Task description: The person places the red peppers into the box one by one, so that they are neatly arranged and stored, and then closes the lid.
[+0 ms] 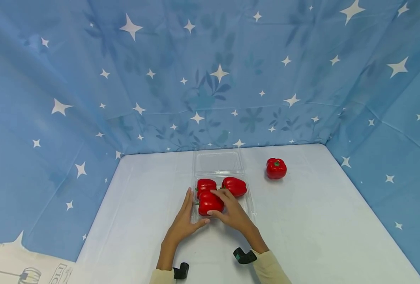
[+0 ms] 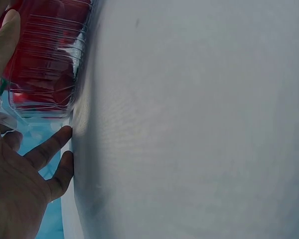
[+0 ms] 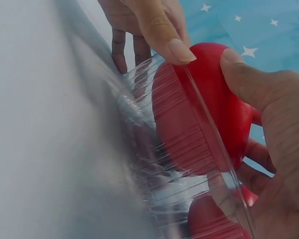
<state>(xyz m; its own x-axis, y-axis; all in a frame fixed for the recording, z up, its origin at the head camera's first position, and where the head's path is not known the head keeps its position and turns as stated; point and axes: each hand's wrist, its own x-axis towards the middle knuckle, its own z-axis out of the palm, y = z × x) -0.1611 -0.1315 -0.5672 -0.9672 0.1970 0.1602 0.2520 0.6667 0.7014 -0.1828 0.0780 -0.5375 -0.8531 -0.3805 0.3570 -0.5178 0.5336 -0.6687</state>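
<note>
R hand [image 1: 231, 211] grips pepper [image 1: 209, 203] – tray [image 1: 250, 203] edge.

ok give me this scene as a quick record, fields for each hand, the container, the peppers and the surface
left hand: flat against the near-left side of the container, fingers straight
right hand: grips the front pepper in the container
container: clear plastic clamshell, lid open toward the back
peppers inside: three red ones
loose pepper: red, on the table to the right of the container
table: white, blue starred cloth behind
</note>
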